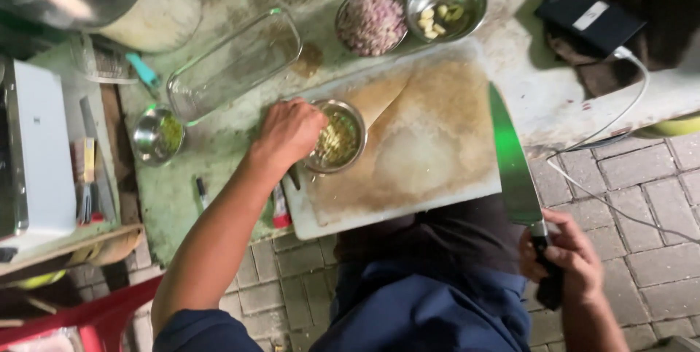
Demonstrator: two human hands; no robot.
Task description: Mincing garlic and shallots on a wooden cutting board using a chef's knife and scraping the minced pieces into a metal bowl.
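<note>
My left hand (290,132) reaches over the near left corner of a stained white cutting board (430,140) and grips the rim of a small steel bowl (337,137) of chopped pale green bits that stands on the board. My right hand (565,257) is off the counter to the right, closed around the black handle of a large kitchen knife (514,166). Its wide blade points away from me along the board's right edge.
Behind the board stand a steel bowl of chopped shallots (370,22) and a steel bowl with garlic cloves (447,3). An empty glass dish (235,62) and a small steel bowl (157,134) lie to the left. A phone with white cable (590,16) rests at right.
</note>
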